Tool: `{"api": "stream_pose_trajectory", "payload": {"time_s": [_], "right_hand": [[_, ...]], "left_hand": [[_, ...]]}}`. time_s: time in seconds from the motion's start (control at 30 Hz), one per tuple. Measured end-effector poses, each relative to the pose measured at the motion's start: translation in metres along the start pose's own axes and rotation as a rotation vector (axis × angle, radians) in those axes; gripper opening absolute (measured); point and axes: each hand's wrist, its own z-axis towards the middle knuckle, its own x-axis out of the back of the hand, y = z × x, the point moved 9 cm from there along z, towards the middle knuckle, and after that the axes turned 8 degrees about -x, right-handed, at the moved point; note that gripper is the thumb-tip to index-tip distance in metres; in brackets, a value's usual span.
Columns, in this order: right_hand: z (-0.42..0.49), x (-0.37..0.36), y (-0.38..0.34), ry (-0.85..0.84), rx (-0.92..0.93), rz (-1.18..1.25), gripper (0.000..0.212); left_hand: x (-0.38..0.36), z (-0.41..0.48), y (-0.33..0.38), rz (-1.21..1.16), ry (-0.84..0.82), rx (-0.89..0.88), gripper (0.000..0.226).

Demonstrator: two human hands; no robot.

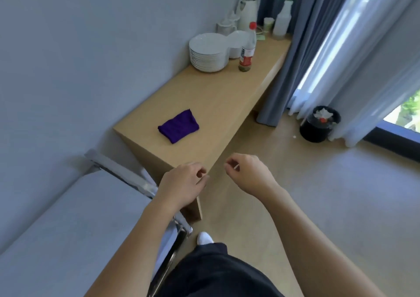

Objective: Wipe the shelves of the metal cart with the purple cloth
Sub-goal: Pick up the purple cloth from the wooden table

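The purple cloth (178, 126) lies folded on the near end of a long wooden counter (222, 96). The metal cart (68, 224) stands at the lower left against the wall, its flat grey top shelf and shiny handle rail in view; its lower shelves are hidden. My left hand (181, 184) hovers over the counter's near corner, fingers loosely curled with nothing in them. Just to its right, my right hand (247, 174) hangs over the floor, also loosely curled and holding nothing. Both hands are short of the cloth and apart from it.
At the counter's far end stand a stack of white plates (208, 53), a red-capped bottle (247, 46), a white kettle (248, 10), teapots and a spray bottle (283, 17). A black bin (319, 124) sits on the floor by the curtains (295, 46).
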Motion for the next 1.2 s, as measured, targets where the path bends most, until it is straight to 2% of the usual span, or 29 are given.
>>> {"api": "stream_pose_trajectory", "payload": {"time_s": [0.3, 0.53, 0.7, 0.8, 0.9, 0.97, 1.03, 1.1, 1.2], "right_hand": [[0.133, -0.01, -0.085, -0.069, 0.194, -0.014, 0.014], [0.202, -0.071, -0.152, -0.243, 0.395, -0.146, 0.015], [0.242, -0.111, -0.169, -0.381, 0.468, -0.25, 0.019], [0.26, -0.133, -0.172, -0.397, 0.535, -0.361, 0.034], [0.271, -0.156, -0.156, -0.489, 0.485, -0.473, 0.07], [0.272, -0.173, -0.143, -0.525, 0.506, -0.573, 0.083], [0.268, -0.182, -0.138, -0.452, 0.618, -0.688, 0.082], [0.258, -0.185, -0.136, -0.403, 0.779, -0.699, 0.08], [0.232, -0.188, -0.126, -0.438, 1.081, -0.647, 0.083]], "left_hand": [[0.043, 0.078, -0.094, -0.046, 0.071, 0.14, 0.028], [0.046, 0.088, -0.166, -0.078, 0.153, 0.366, 0.017], [0.035, 0.094, -0.19, -0.068, 0.226, 0.572, 0.016], [0.029, 0.096, -0.196, -0.057, 0.297, 0.698, 0.019], [0.013, 0.098, -0.194, -0.052, 0.313, 0.788, 0.024], [0.002, 0.098, -0.193, -0.007, 0.292, 0.838, 0.028], [-0.007, 0.093, -0.19, -0.01, 0.319, 0.909, 0.028], [-0.015, 0.083, -0.181, -0.058, 0.383, 0.992, 0.025], [-0.029, 0.063, -0.161, -0.126, 0.444, 1.096, 0.022]]}}
